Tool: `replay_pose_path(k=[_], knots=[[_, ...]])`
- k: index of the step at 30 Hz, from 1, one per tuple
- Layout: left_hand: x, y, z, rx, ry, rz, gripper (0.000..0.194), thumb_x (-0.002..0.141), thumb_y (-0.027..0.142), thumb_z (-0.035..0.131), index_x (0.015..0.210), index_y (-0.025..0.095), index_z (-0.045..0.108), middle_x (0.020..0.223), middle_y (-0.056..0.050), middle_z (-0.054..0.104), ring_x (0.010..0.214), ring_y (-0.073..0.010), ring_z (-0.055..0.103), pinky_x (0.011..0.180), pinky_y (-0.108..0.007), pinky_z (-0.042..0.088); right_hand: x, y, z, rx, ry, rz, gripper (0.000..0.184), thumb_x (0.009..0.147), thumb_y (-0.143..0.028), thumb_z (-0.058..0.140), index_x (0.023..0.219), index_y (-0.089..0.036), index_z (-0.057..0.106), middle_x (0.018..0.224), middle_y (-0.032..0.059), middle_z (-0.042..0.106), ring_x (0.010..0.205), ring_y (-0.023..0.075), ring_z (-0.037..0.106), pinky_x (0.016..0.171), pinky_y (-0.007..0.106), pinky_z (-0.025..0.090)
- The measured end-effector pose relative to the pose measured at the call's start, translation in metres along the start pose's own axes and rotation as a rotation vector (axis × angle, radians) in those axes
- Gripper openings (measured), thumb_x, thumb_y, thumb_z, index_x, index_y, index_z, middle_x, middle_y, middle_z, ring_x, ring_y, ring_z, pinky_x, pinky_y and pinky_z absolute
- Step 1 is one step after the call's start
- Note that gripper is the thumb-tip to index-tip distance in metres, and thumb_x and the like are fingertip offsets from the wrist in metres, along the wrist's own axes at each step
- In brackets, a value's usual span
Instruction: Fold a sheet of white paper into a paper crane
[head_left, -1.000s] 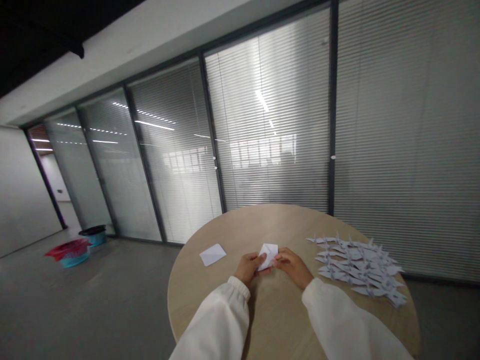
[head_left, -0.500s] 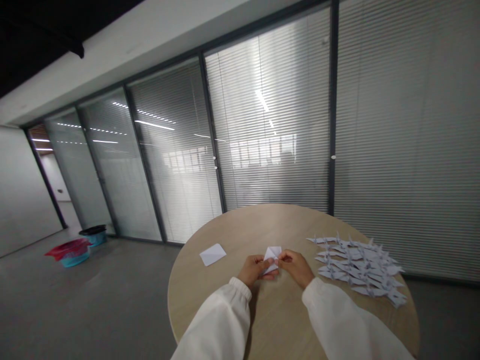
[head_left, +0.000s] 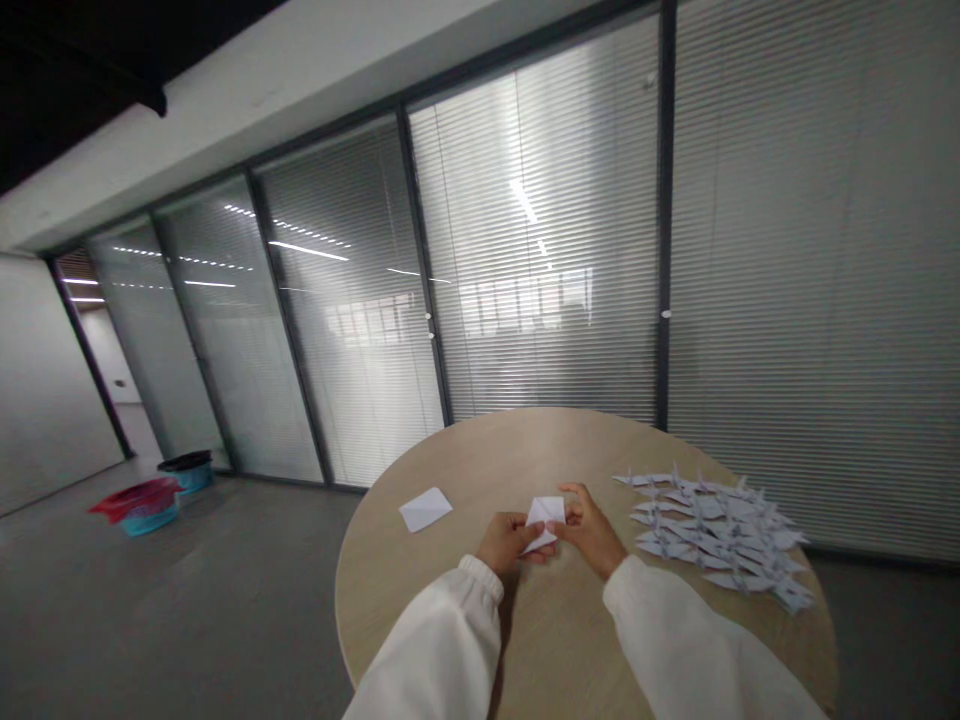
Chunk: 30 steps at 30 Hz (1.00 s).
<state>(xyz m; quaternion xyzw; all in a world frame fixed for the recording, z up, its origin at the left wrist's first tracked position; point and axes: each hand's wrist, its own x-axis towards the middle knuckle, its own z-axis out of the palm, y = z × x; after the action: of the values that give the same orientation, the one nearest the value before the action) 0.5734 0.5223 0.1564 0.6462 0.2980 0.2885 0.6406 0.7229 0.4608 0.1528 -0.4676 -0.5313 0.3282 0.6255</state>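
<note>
A small folded white paper (head_left: pixel 545 516) is held just above the round wooden table (head_left: pixel 480 450), pinched from both sides. My left hand (head_left: pixel 506 541) grips its left lower edge with curled fingers. My right hand (head_left: pixel 590 528) holds its right side, thumb and fingers closed on it, one finger raised over the top. Both arms wear white sleeves.
A flat white paper square (head_left: pixel 425 508) lies on the table to the left. Several folded paper cranes (head_left: pixel 712 535) are spread over the table's right part. Glass walls with blinds stand behind. Coloured bins (head_left: pixel 150 495) sit on the floor at far left.
The folded paper has been turned and flattened between my hands; it now shows a squarer face with creases. My right hand's fingers have shifted up along its right edge.
</note>
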Motion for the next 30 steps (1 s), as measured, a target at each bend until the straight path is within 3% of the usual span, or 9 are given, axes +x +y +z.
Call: replay_pose_path(k=[3, 7, 11, 15, 22, 30], knots=[[-0.003, 0.002, 0.002, 0.027, -0.036, 0.001, 0.050, 0.055, 0.050, 0.069, 0.078, 0.005, 0.066, 0.067, -0.008, 0.066, 0.065, -0.0212, 0.063, 0.061, -0.030, 0.050, -0.001, -0.002, 0.001, 0.087, -0.030, 0.010, 0.065, 0.060, -0.028, 0.069, 0.115, -0.020, 0.035, 0.072, -0.0006, 0.063, 0.069, 0.0178, 0.061, 0.064, 0.029, 0.046], [-0.006, 0.006, 0.006, 0.032, -0.067, -0.018, 0.050, 0.057, 0.049, 0.069, 0.080, 0.004, 0.065, 0.066, -0.010, 0.065, 0.063, -0.0204, 0.063, 0.061, -0.031, 0.050, 0.001, 0.000, -0.001, 0.060, -0.050, 0.027, 0.048, 0.061, -0.028, 0.067, 0.102, -0.017, 0.046, 0.073, 0.0020, 0.065, 0.066, 0.0178, 0.061, 0.061, 0.029, 0.046], [-0.006, 0.010, 0.009, -0.048, -0.048, -0.053, 0.051, 0.052, 0.040, 0.075, 0.086, 0.006, 0.061, 0.077, -0.012, 0.065, 0.067, -0.0201, 0.063, 0.063, -0.033, 0.051, 0.002, -0.001, -0.003, 0.037, 0.004, 0.006, 0.038, 0.061, -0.028, 0.066, 0.093, -0.017, 0.049, 0.073, 0.0022, 0.064, 0.067, 0.0184, 0.060, 0.061, 0.029, 0.046], [-0.006, 0.011, 0.009, -0.039, 0.014, 0.034, 0.047, 0.042, 0.031, 0.081, 0.075, 0.008, 0.058, 0.069, -0.006, 0.064, 0.062, -0.0172, 0.061, 0.062, -0.031, 0.051, 0.002, -0.004, -0.003, 0.023, 0.057, -0.018, 0.036, 0.062, -0.031, 0.066, 0.091, -0.017, 0.050, 0.077, 0.0039, 0.065, 0.070, 0.0194, 0.061, 0.062, 0.030, 0.047], [-0.003, 0.010, 0.003, -0.053, 0.130, 0.131, 0.040, 0.047, 0.034, 0.078, 0.071, 0.011, 0.055, 0.062, -0.002, 0.063, 0.058, -0.0151, 0.061, 0.060, -0.028, 0.051, 0.003, -0.004, -0.004, -0.043, 0.113, -0.022, 0.039, 0.062, -0.036, 0.066, 0.093, -0.018, 0.052, 0.079, 0.0036, 0.065, 0.068, 0.0188, 0.060, 0.060, 0.028, 0.047], [0.001, 0.014, 0.000, -0.061, 0.297, 0.169, 0.043, 0.046, 0.034, 0.078, 0.076, 0.012, 0.056, 0.054, 0.003, 0.056, 0.049, -0.0101, 0.054, 0.054, -0.025, 0.050, 0.001, -0.008, -0.003, 0.000, 0.065, -0.043, 0.040, 0.061, -0.043, 0.066, 0.088, -0.016, 0.055, 0.082, 0.0070, 0.067, 0.071, 0.0201, 0.061, 0.062, 0.029, 0.046]])
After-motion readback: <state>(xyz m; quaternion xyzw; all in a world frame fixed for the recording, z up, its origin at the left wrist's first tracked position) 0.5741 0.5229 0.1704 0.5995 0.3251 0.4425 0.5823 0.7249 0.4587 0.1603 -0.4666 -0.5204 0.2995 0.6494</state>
